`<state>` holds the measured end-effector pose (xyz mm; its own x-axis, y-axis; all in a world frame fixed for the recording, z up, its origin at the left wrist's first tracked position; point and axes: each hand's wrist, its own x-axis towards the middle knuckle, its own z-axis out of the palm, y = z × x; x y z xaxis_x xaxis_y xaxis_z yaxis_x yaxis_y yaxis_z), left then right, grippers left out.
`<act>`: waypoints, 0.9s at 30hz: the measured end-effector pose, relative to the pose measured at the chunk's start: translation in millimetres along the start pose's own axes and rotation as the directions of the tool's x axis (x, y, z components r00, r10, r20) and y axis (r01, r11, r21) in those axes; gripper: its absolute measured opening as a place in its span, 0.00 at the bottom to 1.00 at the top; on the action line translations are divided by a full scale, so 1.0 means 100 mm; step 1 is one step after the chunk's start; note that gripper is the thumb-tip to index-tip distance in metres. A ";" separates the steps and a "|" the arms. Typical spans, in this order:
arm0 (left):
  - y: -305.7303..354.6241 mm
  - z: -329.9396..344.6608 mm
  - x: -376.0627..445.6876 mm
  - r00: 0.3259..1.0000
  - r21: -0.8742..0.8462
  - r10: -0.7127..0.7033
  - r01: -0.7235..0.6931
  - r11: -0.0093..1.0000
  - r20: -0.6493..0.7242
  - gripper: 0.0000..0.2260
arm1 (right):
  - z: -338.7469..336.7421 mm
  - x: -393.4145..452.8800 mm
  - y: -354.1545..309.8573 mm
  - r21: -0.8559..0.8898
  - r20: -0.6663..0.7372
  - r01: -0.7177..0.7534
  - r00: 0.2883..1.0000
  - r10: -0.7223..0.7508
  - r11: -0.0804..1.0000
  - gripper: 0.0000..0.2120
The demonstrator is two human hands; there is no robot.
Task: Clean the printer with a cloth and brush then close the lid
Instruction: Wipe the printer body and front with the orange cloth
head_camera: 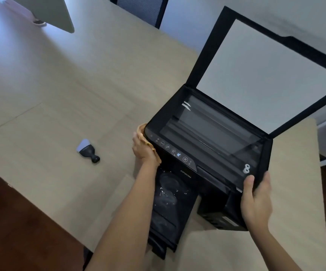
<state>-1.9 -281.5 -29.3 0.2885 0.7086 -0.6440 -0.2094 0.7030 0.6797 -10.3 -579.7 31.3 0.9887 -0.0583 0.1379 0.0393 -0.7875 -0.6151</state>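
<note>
A black printer (207, 153) stands on the wooden table with its scanner lid (265, 75) raised and the white underside facing me. Its glass bed is exposed and its paper tray (168, 216) sticks out toward me. My left hand (143, 149) presses an orange cloth (143, 130) against the printer's left side, next to the control panel. My right hand (256, 200) grips the printer's front right corner. A small brush (87, 150) with a black handle and pale bristles lies on the table to the left, apart from both hands.
The table (70, 94) stretches left and back. A monitor's back (46, 10) stands at the far left corner. A dark mesh chair (140, 8) sits behind the table. Dark floor (11, 231) shows at the lower left, past the table's edge.
</note>
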 end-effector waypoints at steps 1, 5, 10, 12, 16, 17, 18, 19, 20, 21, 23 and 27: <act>-0.05 0.00 -0.08 0.998 -0.006 -0.051 0.050 0.999 -0.040 0.25 | 0.00 0.00 0.00 -0.008 0.000 -0.004 1.000 0.004 1.000 0.35; -0.10 0.05 -0.60 0.998 0.057 0.049 -0.051 0.997 0.040 0.30 | 0.01 -0.01 -0.01 -0.036 -0.002 -0.008 1.000 0.008 0.999 0.37; -0.44 0.09 -1.24 0.981 0.257 0.158 -0.183 0.949 0.113 0.30 | 0.02 -0.01 -0.01 -0.048 -0.003 -0.012 1.000 0.012 0.999 0.39; -0.57 0.07 -1.47 0.989 0.299 0.058 -0.096 0.949 0.135 0.30 | 0.03 -0.01 -0.01 -0.047 -0.002 -0.017 1.000 0.017 0.999 0.39; -0.81 0.00 -1.90 0.947 0.443 -0.162 0.023 0.896 0.277 0.36 | 0.02 0.00 -0.03 -0.055 -0.008 -0.021 1.000 0.020 0.998 0.39; -0.85 -0.03 -2.00 0.922 0.508 -0.225 0.036 0.861 0.315 0.38 | 0.02 0.00 -0.04 -0.058 -0.007 -0.019 1.000 0.019 0.998 0.38; -0.88 -0.06 -2.08 0.898 0.578 -0.274 0.028 0.816 0.344 0.39 | 0.02 -0.01 -0.05 -0.059 -0.006 -0.016 1.000 0.016 0.998 0.38; -0.89 -0.09 -2.14 0.879 0.644 -0.310 0.004 0.765 0.363 0.40 | 0.02 -0.02 -0.05 -0.060 -0.006 -0.013 1.000 0.012 0.998 0.38; -0.89 -0.13 -2.19 0.864 0.697 -0.331 -0.032 0.716 0.380 0.39 | 0.01 -0.02 -0.05 -0.059 -0.009 -0.013 1.000 0.012 0.998 0.38; -0.88 -0.17 -2.23 0.852 0.737 -0.340 -0.078 0.671 0.399 0.38 | 0.00 -0.03 -0.06 -0.057 -0.010 -0.013 1.000 0.012 0.998 0.38; -0.84 -0.28 -2.29 0.833 0.788 -0.326 -0.194 0.585 0.447 0.32 | 0.00 -0.03 -0.06 -0.054 -0.010 -0.013 1.000 0.012 0.998 0.38; -0.78 -0.53 -2.33 0.731 0.820 -0.373 -0.492 0.292 0.571 0.22 | 0.00 -0.03 -0.05 -0.030 -0.019 -0.009 1.000 0.008 1.000 0.40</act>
<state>-102.6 -498.4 48.8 0.8227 0.2207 -0.5239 0.5633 -0.1932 0.8033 -13.5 -575.3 33.9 0.9862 -0.0762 0.1472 0.0263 -0.8051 -0.5926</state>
